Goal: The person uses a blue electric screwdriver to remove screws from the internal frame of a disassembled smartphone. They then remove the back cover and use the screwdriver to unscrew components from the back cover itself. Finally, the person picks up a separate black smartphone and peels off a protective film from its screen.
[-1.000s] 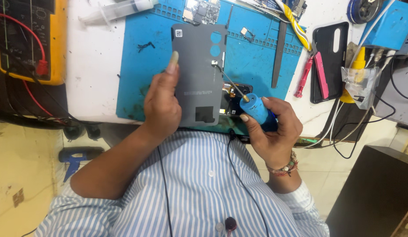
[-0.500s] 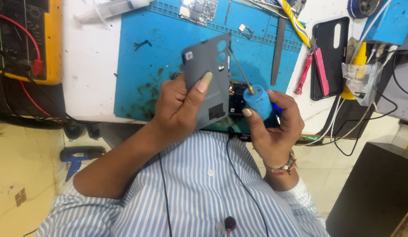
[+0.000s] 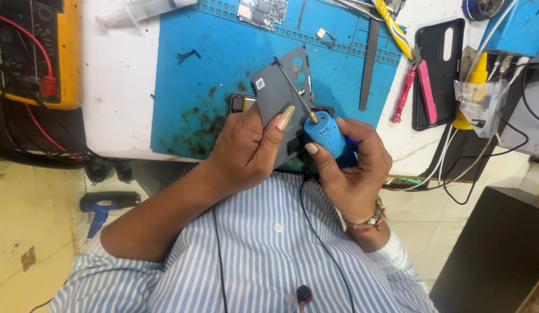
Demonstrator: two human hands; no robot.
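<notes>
Grey plastic phone back cover [image 3: 276,98], flat and rectangular with camera cut-outs, is held tilted above the blue silicone work mat [image 3: 200,64] on the white counter [image 3: 116,87]. It is pinched by the left hand [image 3: 249,148], thumb laid along its face and fingers curled behind. A blue-handled precision screwdriver [image 3: 324,132] is gripped in the closed right hand [image 3: 350,168], its thin dark shaft crossing the cover's upper face. Beneath the cover, part of a dark phone body [image 3: 239,102] can be made out, though most of it is hidden.

A slip of the shaft could scratch the cover, since the tip lies close to the surface. The cover could also be dropped, being held by one edge only, or flexed and cracked if squeezed harder.

Counted in view: one back cover, one screwdriver, one mat, one yellow multimeter [image 3: 35,52], one clear syringe [image 3: 145,10], one black phone case [image 3: 440,69], one red-handled tool [image 3: 404,93], one pink tool [image 3: 426,84] and one small circuit board [image 3: 261,10].
</notes>
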